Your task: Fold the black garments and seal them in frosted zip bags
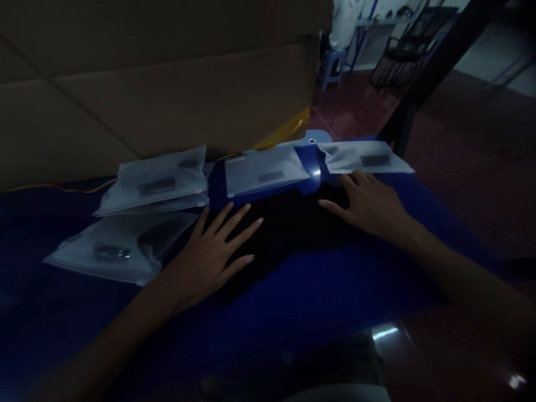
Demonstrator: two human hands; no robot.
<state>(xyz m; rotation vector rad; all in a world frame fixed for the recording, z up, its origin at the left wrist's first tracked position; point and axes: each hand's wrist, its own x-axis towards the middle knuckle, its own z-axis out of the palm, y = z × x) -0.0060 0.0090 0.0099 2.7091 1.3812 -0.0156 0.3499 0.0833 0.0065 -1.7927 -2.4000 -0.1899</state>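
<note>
Black cloth (pixel 288 237) is lying under the left hand (pixel 207 262) and right hand (pixel 364 206), fingers spread open, just beside plastic zip bags (pixel 154 187).

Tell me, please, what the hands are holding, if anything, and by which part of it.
Nothing is gripped. The left hand and the right hand both lie flat and open on the dark cloth, which is on the blue table.

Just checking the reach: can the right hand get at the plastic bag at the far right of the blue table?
Probably yes. The right hand lies on the black cloth just below that zip bag, and nothing appears between its fingertips and the bag.
</note>
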